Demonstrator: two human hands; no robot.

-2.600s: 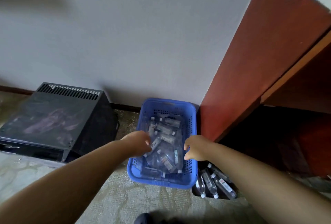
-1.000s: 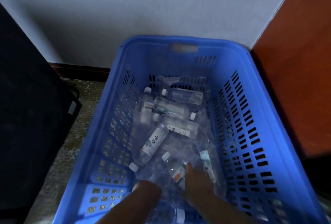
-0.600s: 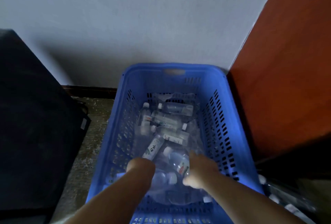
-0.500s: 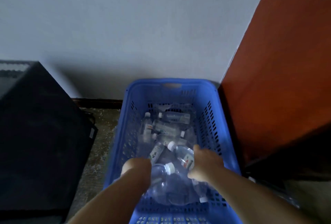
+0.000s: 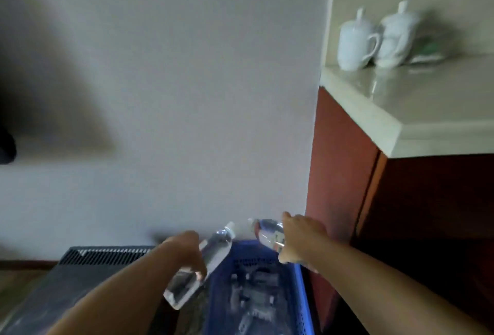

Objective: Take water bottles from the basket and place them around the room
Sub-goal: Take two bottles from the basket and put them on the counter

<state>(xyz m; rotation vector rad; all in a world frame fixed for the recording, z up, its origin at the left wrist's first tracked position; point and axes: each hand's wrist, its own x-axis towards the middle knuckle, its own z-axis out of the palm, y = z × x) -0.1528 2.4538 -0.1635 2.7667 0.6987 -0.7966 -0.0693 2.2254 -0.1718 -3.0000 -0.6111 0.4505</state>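
Blue slotted basket [image 5: 300,292], 2 clear bottles [image 5: 211,254], white-capped; 2 white lidded cups [image 5: 352,40].

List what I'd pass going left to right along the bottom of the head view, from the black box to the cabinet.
Black vented metal box → left hand → clear plastic water bottle it holds → second clear bottle → right hand gripping it → red-brown wooden cabinet.

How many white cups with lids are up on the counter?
2. One lidded cup stands on the pale counter nearest the wall corner, its handle pointing right. The second lidded cup stands just to its right, close beside it. Anything further right is out of frame.
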